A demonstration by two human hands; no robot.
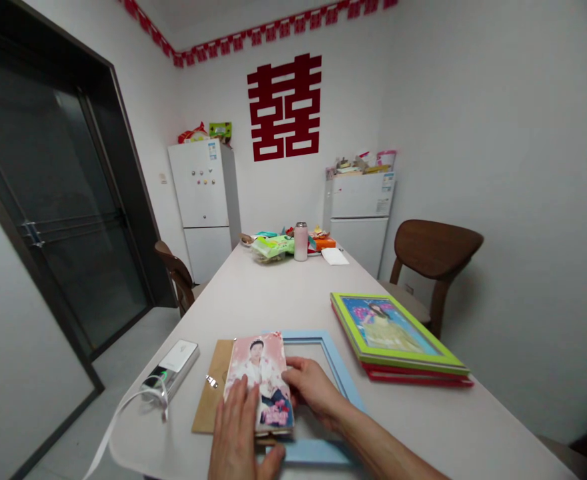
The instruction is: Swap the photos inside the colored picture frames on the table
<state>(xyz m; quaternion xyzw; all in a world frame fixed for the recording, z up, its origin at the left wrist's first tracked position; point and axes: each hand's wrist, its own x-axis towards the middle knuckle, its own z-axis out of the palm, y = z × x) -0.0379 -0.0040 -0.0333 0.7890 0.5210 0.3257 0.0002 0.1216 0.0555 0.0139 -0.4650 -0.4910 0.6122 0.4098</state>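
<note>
A pink photo print (266, 357) showing a person in white lies over a brown backing board (206, 407) and the left part of a light blue picture frame (341, 367). My left hand (241, 427) rests flat on the photo's lower left, fingers stretched out and thumb toward its bottom edge. With my right hand (316, 390) I grip the photo's right edge between thumb and fingers. Something layered shows beneath the photo's lower edge; I cannot tell what it is. The blue frame's left side is hidden under the photo.
Right of the frame, a green picture frame (393, 330) is stacked on a red frame (418, 377). A white power bank (173, 367) with a cable lies at the left edge. Farther back stand a pink bottle (301, 241) and green snack bags (273, 248). Chairs (436, 250) flank the table.
</note>
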